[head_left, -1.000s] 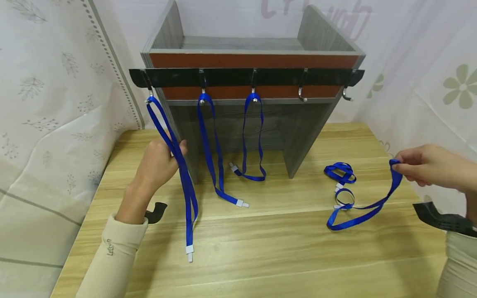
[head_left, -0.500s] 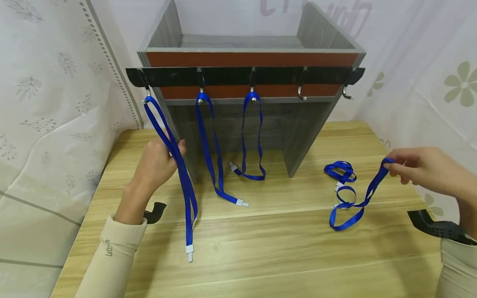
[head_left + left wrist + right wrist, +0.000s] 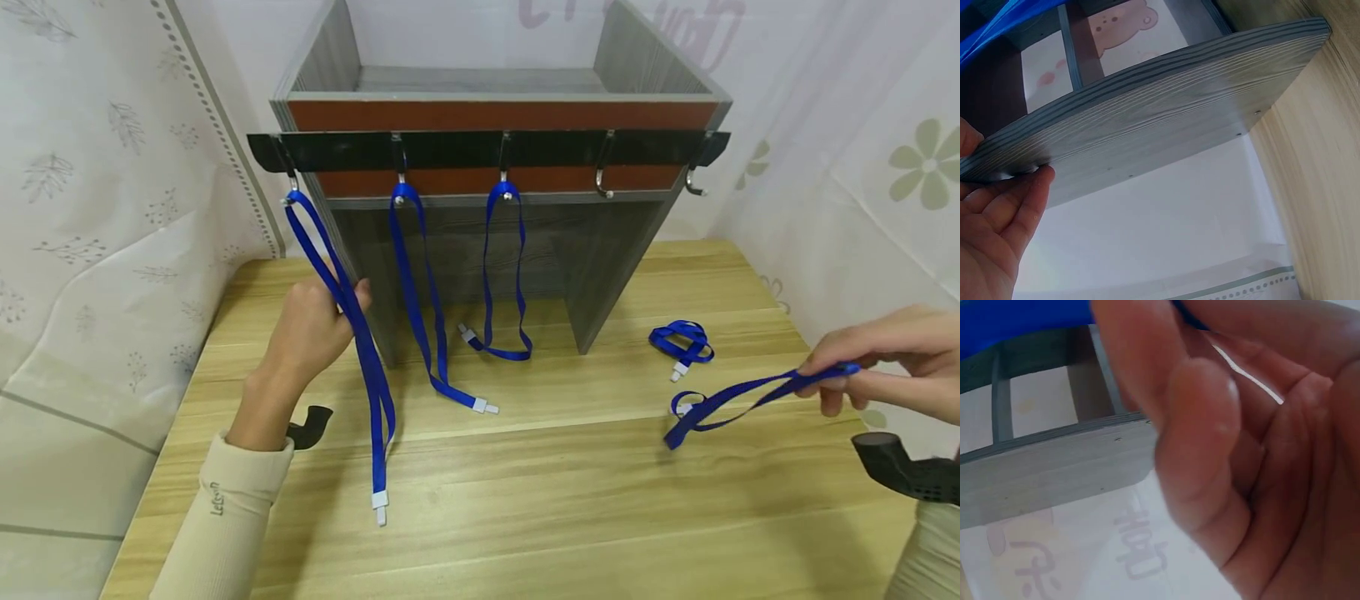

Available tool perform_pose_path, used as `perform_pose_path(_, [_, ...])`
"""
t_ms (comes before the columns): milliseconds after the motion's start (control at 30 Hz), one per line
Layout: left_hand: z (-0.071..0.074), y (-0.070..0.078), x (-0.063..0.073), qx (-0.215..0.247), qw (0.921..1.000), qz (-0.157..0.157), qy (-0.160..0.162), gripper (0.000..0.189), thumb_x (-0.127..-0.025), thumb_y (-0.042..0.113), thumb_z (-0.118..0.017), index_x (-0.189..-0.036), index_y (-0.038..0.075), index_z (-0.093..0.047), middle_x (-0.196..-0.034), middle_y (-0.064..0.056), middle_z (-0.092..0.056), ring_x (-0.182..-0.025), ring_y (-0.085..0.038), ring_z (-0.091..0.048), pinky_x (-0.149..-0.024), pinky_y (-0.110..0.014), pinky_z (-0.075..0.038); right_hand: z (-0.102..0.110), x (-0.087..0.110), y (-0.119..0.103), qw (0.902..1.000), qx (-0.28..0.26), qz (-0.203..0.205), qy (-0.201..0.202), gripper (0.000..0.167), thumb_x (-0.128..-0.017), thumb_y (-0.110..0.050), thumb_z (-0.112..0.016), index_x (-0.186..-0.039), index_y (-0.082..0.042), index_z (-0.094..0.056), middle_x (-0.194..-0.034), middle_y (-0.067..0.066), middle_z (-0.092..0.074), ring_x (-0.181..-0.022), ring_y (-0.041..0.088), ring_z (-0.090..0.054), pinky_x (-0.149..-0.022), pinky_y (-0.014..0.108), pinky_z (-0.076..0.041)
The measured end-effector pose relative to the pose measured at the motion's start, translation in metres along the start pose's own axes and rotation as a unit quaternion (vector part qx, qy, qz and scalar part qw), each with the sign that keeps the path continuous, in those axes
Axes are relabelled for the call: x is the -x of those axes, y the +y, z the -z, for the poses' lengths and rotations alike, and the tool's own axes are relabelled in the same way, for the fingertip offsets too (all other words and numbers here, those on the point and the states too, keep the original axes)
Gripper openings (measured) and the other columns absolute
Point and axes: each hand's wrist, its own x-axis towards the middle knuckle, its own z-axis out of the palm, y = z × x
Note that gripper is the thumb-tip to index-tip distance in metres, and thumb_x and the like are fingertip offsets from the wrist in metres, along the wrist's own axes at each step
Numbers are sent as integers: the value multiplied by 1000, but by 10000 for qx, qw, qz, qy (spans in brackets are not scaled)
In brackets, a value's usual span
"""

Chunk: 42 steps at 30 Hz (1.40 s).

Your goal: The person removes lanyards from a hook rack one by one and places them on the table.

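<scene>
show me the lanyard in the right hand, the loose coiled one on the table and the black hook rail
Held lanyard (image 3: 711, 405), head view: on its blue strap.
Coiled lanyard (image 3: 681, 367), head view: on its white clip.
Black hook rail (image 3: 453, 152), head view: bare stretch near its middle.

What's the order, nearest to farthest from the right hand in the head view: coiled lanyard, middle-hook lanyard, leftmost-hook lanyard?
From the right hand:
1. Coiled lanyard: nearest, lying on the right side of the table.
2. Middle-hook lanyard: hanging near the centre.
3. Leftmost-hook lanyard: farthest, hanging on the left side.
</scene>
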Motion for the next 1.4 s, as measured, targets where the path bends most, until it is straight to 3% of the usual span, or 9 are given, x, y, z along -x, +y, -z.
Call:
perform_pose_path(233, [1, 0, 0, 23, 10000, 32, -8, 27, -96, 11, -57, -71, 6, -48, -62, -5, -46, -54, -19, -44, -50, -28, -35, 11, 3, 12, 9848, -1602, 587, -330, 34, -85, 25, -55, -118, 20, -55, -110, 13, -66, -85, 16, -65, -48, 25, -44])
perform_pose_path(433, [1, 0, 0, 44, 10000, 3, -51, 27, -96, 12, -58, -71, 7, -48, -62, -4, -46, -54, -18, -43, -50, -27, -34, 20, 25, 30, 9773, -2033, -20, -597, 45, -77, 35, -52, -116, 13, -58, -101, 9, -64, -75, 16, -64, -46, 28, -46])
perform_pose_path(567, [1, 1, 0, 30, 10000, 35, -63, 27, -96, 12, -58, -71, 7, -48, -62, -4, -46, -54, -18, -44, -50, -27, -34, 21, 34, 42, 9671, -2435, 109, -728, 36, -82, 32, -48, -112, 14, -58, -94, 13, -61, -70, 20, -61, -46, 31, -46])
perform_pose_path(633, [0, 1, 0, 21, 10000, 38, -51, 28, -96, 11, -58, -70, 7, -48, -61, -5, -46, -54, -19, -44, -50, -28, -34, 19, 38, 45, 9776, -2038, -123, -511, 36, -82, 32, -48, -106, 10, -62, -88, 11, -62, -66, 18, -60, -46, 29, -45])
perform_pose_path(733, [0, 0, -1, 10, 10000, 16, -16, 28, -95, 10, -57, -69, 7, -47, -61, -5, -45, -54, -20, -44, -50, -29, -35, 15, 46, 44, 9907, -876, -1042, -81, 41, -83, 31, -48, -94, -3, -66, -75, 2, -62, -56, 12, -57, -45, 26, -42])
perform_pose_path(867, [-1, 0, -1, 2, 10000, 2, 18, 29, -95, 9, -57, -69, 7, -47, -60, -5, -45, -53, -20, -43, -50, -30, -35, 13, 54, 49, 9661, 280, -2567, -72, 37, -95, 16, -48, -82, -16, -62, -61, -3, -55, -49, 11, -51, -43, 26, -41])
perform_pose_path(1000, [-1, 0, -1, 9, 10000, 15, -2, 29, -95, 9, -57, -68, 7, -46, -60, -5, -44, -53, -20, -43, -50, -29, -34, 17, 60, 58, 9385, 312, -3385, -611, 31, -102, 2, -44, -80, -16, -57, -57, 1, -50, -47, 14, -50, -43, 29, -43])
perform_pose_path(1100, [-1, 1, -1, 6, 10000, 25, -30, 30, -95, 10, -57, -68, 7, -46, -60, -5, -44, -53, -20, -43, -50, -29, -34, 18, 64, 61, 9378, 302, -3393, -667, 31, -102, 3, -44, -85, -16, -61, -59, 0, -50, -48, 14, -50, -43, 29, -44])
perform_pose_path(1400, [-1, 1, -1, -6, 10000, -15, 25, 29, -95, 9, -57, -68, 7, -46, -60, -5, -44, -53, -20, -43, -50, -30, -34, 3, 44, 34, 9746, 801, -1892, 889, 42, -89, 24, -48, -103, -10, -69, -74, -7, -61, -58, 6, -53, -47, 24, -36])
